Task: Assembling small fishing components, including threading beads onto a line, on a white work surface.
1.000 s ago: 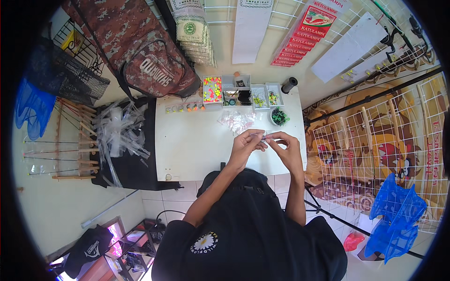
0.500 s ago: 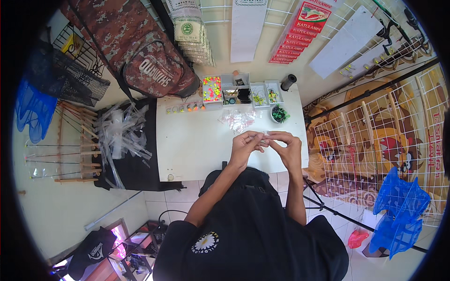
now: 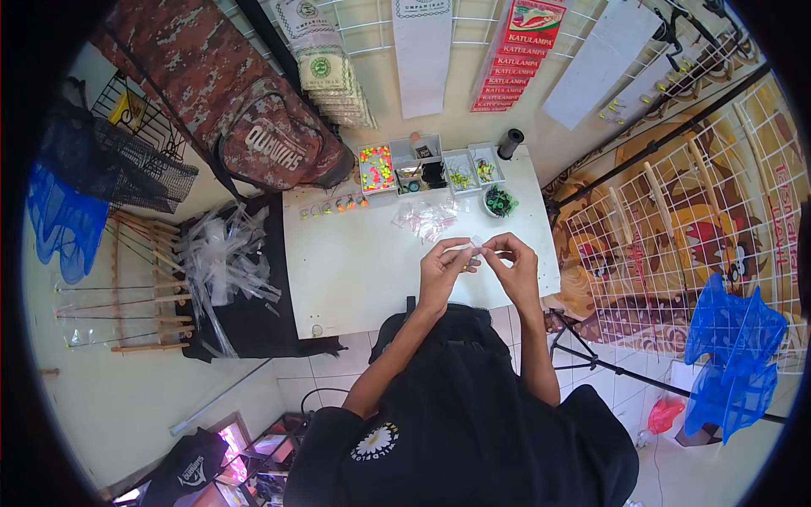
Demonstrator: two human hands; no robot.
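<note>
Over the right part of the white table, my two hands meet at a small clear plastic bag. My left hand is closed on its left side, and a tiny yellow-green piece shows by those fingers, too small to name. My right hand pinches the bag's other side between thumb and fingertips. Beyond the hands lies a loose pile of similar clear bags. Several small rigs with yellow and orange parts are laid in a row to the left.
At the table's back stand a box of pink and yellow beads, a divided tray, small boxes of yellow-green pieces, a bowl of dark green pieces and a black cylinder. A camouflage bag leans at the back left.
The whole view has tilted and shifted slightly. My right fingers have changed their pinch on the bag, and the yellow-green piece by my left fingers shows more clearly.
</note>
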